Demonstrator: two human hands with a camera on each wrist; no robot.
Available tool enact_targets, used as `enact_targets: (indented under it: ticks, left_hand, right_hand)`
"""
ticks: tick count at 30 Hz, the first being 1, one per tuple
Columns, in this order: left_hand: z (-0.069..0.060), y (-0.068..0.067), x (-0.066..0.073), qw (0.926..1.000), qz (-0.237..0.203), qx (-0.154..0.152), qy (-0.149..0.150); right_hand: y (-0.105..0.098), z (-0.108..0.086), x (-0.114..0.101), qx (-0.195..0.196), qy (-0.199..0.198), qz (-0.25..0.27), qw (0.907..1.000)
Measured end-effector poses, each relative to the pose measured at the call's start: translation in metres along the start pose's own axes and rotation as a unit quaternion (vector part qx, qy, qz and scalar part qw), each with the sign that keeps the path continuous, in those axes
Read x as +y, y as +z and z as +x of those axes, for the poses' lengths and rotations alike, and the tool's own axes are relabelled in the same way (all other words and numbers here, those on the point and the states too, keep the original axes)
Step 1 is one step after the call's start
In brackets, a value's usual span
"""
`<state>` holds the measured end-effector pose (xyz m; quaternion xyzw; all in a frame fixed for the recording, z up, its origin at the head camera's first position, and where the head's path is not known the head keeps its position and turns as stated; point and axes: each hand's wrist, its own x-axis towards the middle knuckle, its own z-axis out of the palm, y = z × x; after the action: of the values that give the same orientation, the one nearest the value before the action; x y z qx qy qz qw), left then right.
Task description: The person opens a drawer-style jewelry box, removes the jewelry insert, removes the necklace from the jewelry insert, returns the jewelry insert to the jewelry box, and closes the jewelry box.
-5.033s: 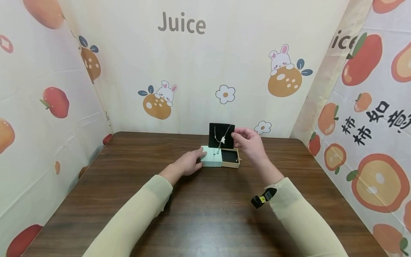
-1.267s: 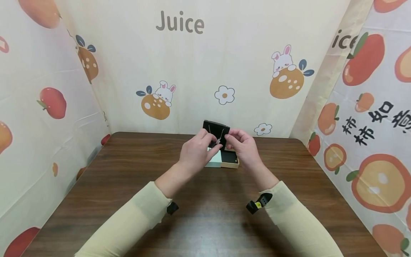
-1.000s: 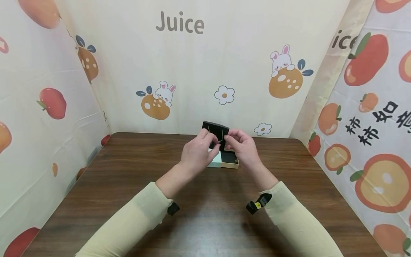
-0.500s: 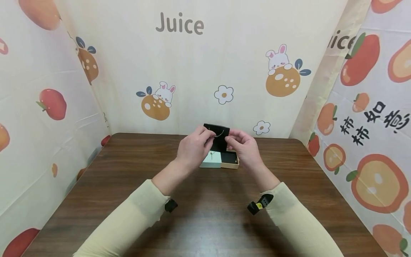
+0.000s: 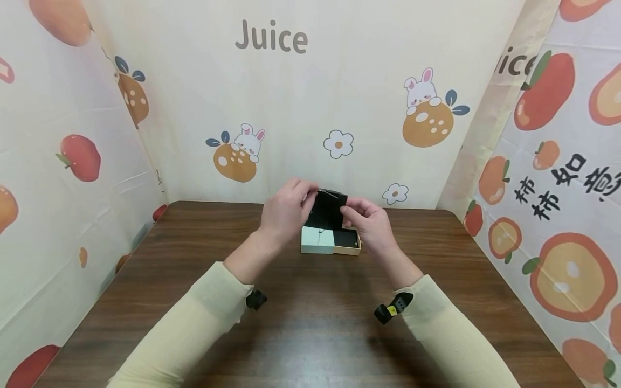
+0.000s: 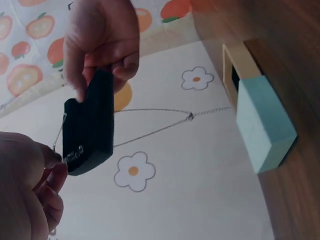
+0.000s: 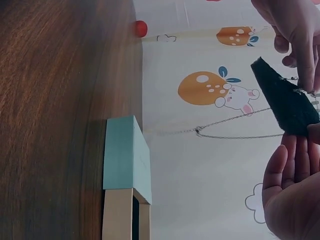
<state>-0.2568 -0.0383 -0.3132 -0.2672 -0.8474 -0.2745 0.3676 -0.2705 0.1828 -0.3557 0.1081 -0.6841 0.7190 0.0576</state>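
Note:
A black jewelry pad [image 5: 326,213] is held tilted above the small box. My right hand [image 5: 370,220] grips its right edge between thumb and fingers. My left hand [image 5: 285,209] is at its upper left corner and pinches part of a thin silver necklace [image 6: 190,116]. In the left wrist view, a pendant or charm lies against the pad near the left fingertips. The rest of the chain hangs in a loop behind the pad. Below stands the box, with a mint-green sleeve [image 5: 317,241] and a beige drawer [image 5: 347,250] pulled out to the right, dark inside.
The brown wooden table [image 5: 310,323] spreads in front of and around the box. A cream curtain [image 5: 291,97] with printed rabbits and flowers hangs just behind the table, and printed fabric [image 5: 548,178] closes off the sides.
My left hand first left the box sleeve and went to the necklace. Since then it has drawn the pendant part up and left to the pad's top edge. The right hand keeps the pad, now more tilted.

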Motion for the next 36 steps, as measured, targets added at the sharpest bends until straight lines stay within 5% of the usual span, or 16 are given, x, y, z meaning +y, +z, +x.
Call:
enact_targets:
  ticks: [12, 36]
  left_hand:
    - [0.017, -0.01, -0.013, 0.9995, -0.008, 0.025, -0.019]
    - [0.03, -0.038, -0.029, 0.9959, -0.022, 0.059, -0.065]
  right_hand:
    - [-0.001, -0.001, -0.001, -0.005, -0.003, -0.019, 0.9998]
    - [-0.006, -0.002, 0.005, -0.003, 0.005, -0.03, 0.9995]
